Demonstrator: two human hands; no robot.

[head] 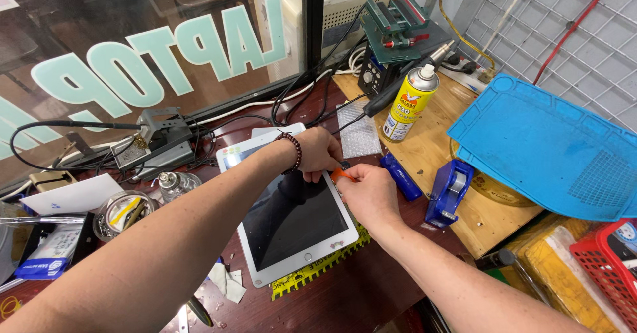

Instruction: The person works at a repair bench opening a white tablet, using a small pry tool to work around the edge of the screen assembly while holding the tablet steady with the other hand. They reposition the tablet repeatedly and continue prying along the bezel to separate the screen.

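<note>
At the far left of the dark red-brown worktop (371,293), a round glass dish (123,212) with small metal parts and a yellow strip is seen, with a small clear glass bottle (174,184) just beside it and a grey metal soldering stand (159,137) with black cables behind. Further right, a flat white tablet (292,223) with a glossy black screen and rounded corners is laid tilted on the worktop, its lower edge resting over a yellow strip with serrated black marking (318,270). The left hand (320,152), with a dark beaded bracelet (294,152) on the wrist, is pressed closed on the tablet's upper right edge, fingers curled down. The right hand (370,194) is pinched shut on a small flat orange plastic pick (341,174), held at that same edge and touching the left hand's fingers. Behind the hands, a small sheet of clear bubble wrap (359,133) is spread. Just right of the right hand, a blue cylindrical tool (401,177) is laid on a pale wooden board (431,147), and a blue plastic tape dispenser (450,192) is stood near it. A yellow spray can (410,104) with a white cap is stood upright behind. At the far right, 2 stacked blue silicone mats (544,147) with raised rims and a ribbed patch are seen, and a red plastic mesh basket (607,266) is partly cut off at the corner.
</note>
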